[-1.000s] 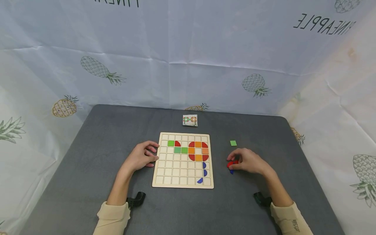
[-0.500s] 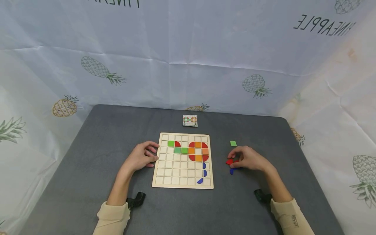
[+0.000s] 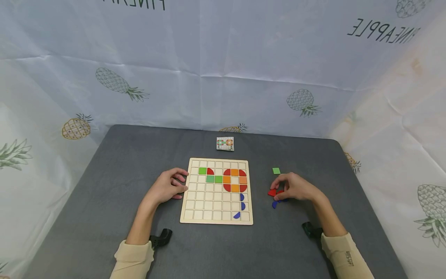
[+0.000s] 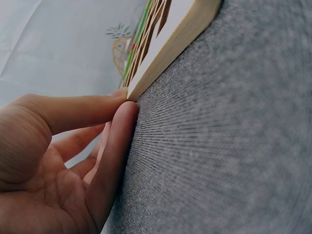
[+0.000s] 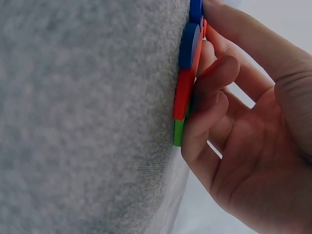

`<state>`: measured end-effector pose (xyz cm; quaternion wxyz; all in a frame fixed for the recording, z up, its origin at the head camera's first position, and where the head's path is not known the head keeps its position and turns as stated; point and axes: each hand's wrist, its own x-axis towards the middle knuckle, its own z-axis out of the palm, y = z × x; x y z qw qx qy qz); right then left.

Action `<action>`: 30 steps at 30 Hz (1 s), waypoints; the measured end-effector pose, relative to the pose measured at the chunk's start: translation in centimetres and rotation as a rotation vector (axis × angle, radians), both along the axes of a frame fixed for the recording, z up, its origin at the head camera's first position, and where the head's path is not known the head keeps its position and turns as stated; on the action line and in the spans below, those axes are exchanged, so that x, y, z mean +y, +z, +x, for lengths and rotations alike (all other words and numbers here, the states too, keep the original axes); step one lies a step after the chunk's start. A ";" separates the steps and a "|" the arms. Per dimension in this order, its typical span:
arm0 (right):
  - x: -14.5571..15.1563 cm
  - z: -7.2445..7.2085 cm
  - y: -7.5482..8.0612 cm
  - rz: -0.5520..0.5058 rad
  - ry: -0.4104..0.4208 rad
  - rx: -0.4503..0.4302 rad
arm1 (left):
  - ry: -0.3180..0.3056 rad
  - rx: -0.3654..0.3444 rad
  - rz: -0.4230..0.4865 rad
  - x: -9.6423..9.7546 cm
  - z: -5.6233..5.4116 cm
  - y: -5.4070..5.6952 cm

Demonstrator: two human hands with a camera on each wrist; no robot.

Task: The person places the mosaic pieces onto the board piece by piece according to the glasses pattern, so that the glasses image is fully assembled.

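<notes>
Loose red and blue pieces: the red piece [image 3: 271, 193] and blue half-disc [image 3: 274, 205] lie flat on the worktop [image 3: 271, 248], off the right edge of the wooden grid board [image 3: 210, 195], well apart from it.
Right hand: the right hand [image 3: 295, 188] is much the nearer one, directly over this cluster; its thumb touches another blue piece and its fingers curl beside the red ones. Whether anything is firmly pinched, I cannot tell.
Left hand: the left hand [image 3: 167, 185] grasps no loose piece; relaxed fingertips and thumb touch the board's left edge.
Key relation: pieces right, board left, so the gap from cluster to right board edge looks decisive.
Long axis: the loose group strings out from the green square [image 3: 276, 171], nearest the worktop's far edge, toward the near edge; the half-disc's own tilt is too small to judge.
Blue row on board: three blue half-discs [image 3: 243, 206] sit toward its lower right corner, the lowest one tilted.
Pattern card: the pattern card [image 3: 225, 143] lies between the board and the worktop's far edge.
</notes>
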<state>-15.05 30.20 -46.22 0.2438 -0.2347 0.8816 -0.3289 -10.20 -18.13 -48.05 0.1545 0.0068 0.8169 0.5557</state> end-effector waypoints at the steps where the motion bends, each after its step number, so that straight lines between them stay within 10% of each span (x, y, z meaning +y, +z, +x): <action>1: 0.0 0.0 0.0 0.001 -0.002 0.003 | 0.000 0.000 -0.001 0.0 0.0 0.0; 30: -6.5 -0.3 1.3 -0.086 0.001 0.183 | 0.010 0.003 -0.013 0.1 0.0 0.1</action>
